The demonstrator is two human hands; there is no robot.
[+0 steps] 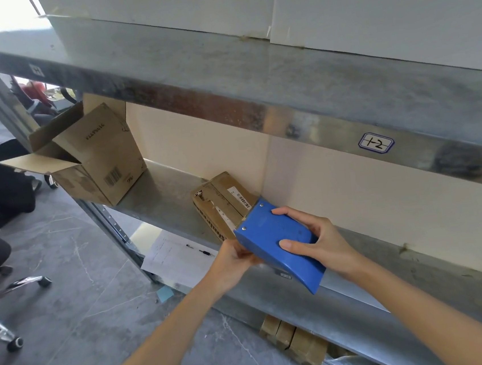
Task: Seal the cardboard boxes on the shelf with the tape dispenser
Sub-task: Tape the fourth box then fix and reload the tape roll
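Both hands clamp the blue tape dispenser [272, 240] just over the small cardboard box [221, 202]: right hand [320, 239] curled across its top; left hand [233, 262] gripping its near edge.

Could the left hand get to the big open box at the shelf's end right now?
Probably, once it lets go: the left hand holds the blue tape dispenser, but nothing stands on the shelf between it and the open box.
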